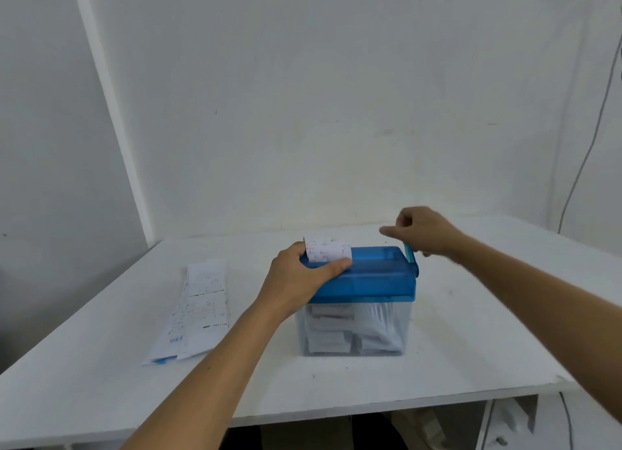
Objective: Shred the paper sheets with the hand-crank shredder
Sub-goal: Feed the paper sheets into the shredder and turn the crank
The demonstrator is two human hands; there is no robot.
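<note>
Hand-crank shredder (370,278), blue-lidded, stands at the centre of the white bench (471,331). Its clear bin (387,328) is already well packed with cut paper, so a good share of the work looks done. At nine o'clock from the shredder, well apart from it, a small stack of printed waiting sheets (198,308) lies flat, so more feeding appears to remain.

Your left hand (299,278) clamps the lid's nine o'clock end, with the thumb laid along the top and the fingers wrapped over the far edge, steadying the box. Your right hand (424,230) reaches in from three o'clock. Its fingers are curled closed over the top of the crank (411,257), and the knob is hidden beneath them.

One sheet (328,249) stands upright in the slot beside your left fingers, only its upper part showing. By that, it looks partway through.
</note>
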